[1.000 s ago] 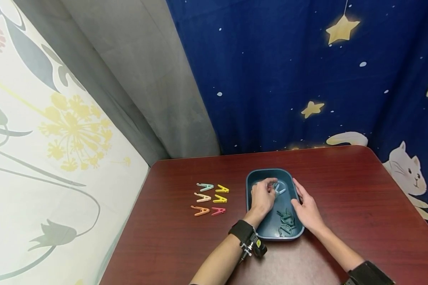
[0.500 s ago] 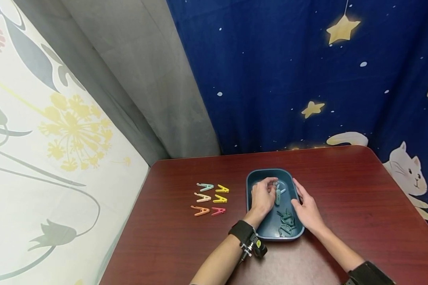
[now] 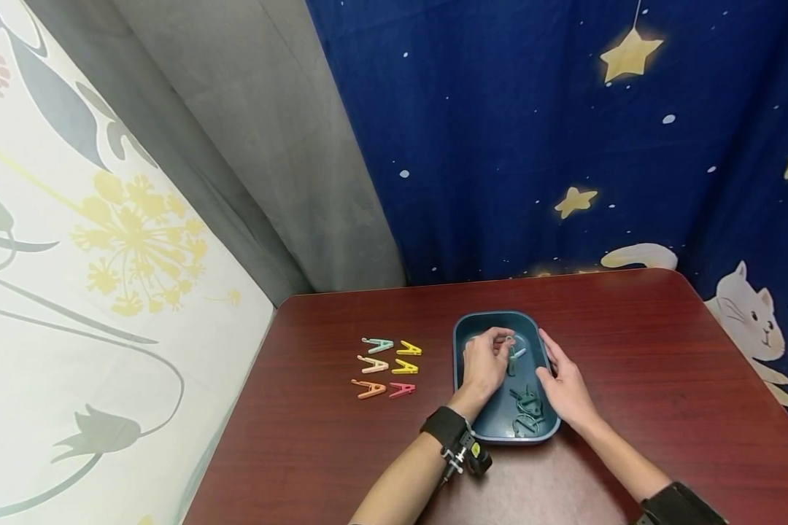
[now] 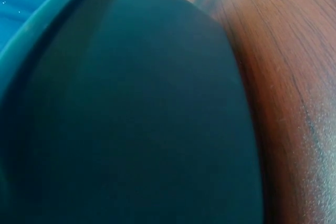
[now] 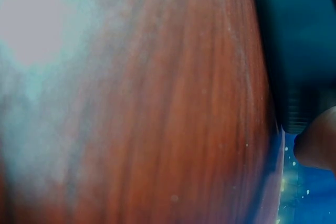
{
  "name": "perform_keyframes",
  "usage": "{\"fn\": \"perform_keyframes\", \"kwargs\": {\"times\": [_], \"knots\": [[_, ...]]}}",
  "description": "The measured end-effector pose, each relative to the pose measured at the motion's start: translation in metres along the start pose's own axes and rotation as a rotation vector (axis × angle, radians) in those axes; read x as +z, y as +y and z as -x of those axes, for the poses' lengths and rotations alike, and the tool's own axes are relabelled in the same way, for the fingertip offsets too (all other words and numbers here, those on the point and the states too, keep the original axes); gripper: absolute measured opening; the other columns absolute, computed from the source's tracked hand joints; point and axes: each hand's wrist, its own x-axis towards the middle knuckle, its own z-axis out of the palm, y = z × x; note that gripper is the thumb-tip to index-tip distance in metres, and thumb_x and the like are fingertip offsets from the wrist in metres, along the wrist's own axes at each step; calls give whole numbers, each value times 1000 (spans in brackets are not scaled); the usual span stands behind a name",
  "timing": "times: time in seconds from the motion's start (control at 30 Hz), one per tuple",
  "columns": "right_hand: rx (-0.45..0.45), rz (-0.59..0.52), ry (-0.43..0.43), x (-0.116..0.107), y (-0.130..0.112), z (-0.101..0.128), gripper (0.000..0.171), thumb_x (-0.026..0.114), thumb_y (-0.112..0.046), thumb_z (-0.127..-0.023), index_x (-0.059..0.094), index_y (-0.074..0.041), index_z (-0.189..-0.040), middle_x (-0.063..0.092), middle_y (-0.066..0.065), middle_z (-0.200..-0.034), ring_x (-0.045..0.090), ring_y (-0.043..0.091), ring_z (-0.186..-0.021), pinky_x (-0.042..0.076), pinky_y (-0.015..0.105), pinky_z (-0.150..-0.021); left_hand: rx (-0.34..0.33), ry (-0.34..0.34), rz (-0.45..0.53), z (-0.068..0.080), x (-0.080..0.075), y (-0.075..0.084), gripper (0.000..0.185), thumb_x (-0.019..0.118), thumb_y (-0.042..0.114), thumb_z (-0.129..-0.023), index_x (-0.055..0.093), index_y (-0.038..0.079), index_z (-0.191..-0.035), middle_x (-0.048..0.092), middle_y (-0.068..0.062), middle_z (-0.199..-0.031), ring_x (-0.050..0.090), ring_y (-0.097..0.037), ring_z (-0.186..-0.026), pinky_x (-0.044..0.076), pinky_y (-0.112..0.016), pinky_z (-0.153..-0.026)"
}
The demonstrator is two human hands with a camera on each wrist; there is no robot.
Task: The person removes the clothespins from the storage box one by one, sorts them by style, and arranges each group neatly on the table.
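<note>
A: Well, from the head view, where is the clip relative to the grip?

B: The left hand (image 3: pixel 484 362) is inside the far half of the tray (image 3: pixel 462 379), with its thumb and fingers curled round a small green clip (image 3: pixel 512 360). The clip sticks out to the right of the fingertips and hangs roughly upright, its long axis pointing down toward the tray floor. So the grip is narrow and holds the clip.

A: And the other hand?

B: The right hand (image 3: pixel 565 385) rests on the tray's right rim, fingers straight and relaxed, holding nothing. It is near the clip but the left hand is the one on it. More dark green clips (image 3: pixel 527 410) lie in the near end of the tray, between the two hands. Six coloured clips (image 3: pixel 389 366) sit in two rows on the desk (image 3: pixel 630 343), left of the tray and well apart from either hand.

A: Does the left wrist view help?

B: Hardly. It is filled by the tray wall (image 4: pixel 131 129), blurred and very close, with a strip of desk (image 4: pixel 294 103) on the right. Neither the clip nor the fingers can be made out.

A: The right wrist view?

B: Mostly desk (image 5: pixel 157 103), out of focus. The tray edge (image 5: pixel 294 51) is at upper right, and a fingertip (image 5: pixel 317 142) is cut off at the frame's right side. The clip is hidden there too.
</note>
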Motion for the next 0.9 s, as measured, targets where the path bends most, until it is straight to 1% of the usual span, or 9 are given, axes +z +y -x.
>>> {"fn": "perform_keyframes", "kwargs": {"times": [0.17,0.3,0.43,0.57,0.77,0.9], "knots": [[4,0,-5,-1,-2,1,69,50,11,-101,31,-1,-166,37,29,-164,42,47,-145,28,-2,-95,6,4,15,1,0,1,12,74,16,-103,81,19,-111,79,11,-96,67,7,-80,52,-17,-73],[3,0,-4,-1,-2,1,69,50,11,-101,31,-1,-166,37,29,-163,42,48,-145,28,-2,-95,8,-3,32,1,-1,1,10,72,16,-104,80,19,-109,78,14,-94,65,10,-78,51,-18,-71],[-8,-3,3,-1,-1,1,69,50,12,-100,32,0,-165,38,31,-162,42,49,-145,27,-2,-96,-17,-17,83,1,0,1,9,71,16,-105,79,19,-106,78,13,-93,66,11,-77,52,-16,-71],[-11,-9,6,0,0,1,69,51,12,-99,32,1,-165,39,30,-162,43,48,-144,28,-2,-95,-47,-47,148,0,-1,2,8,70,15,-105,77,19,-104,78,11,-93,68,9,-78,53,-14,-71],[-21,-25,7,0,-2,2,70,53,13,-99,32,1,-164,40,30,-161,44,48,-143,31,-1,-95,-44,-108,231,2,-4,5,9,69,12,-105,76,17,-106,78,11,-97,70,8,-84,56,-15,-76],[-27,-39,3,-1,-3,2,70,53,14,-99,32,1,-165,40,30,-161,45,48,-142,31,0,-95,-52,-122,246,2,-6,7,8,71,19,-104,78,17,-108,77,12,-99,70,8,-88,56,-15,-80]]}}
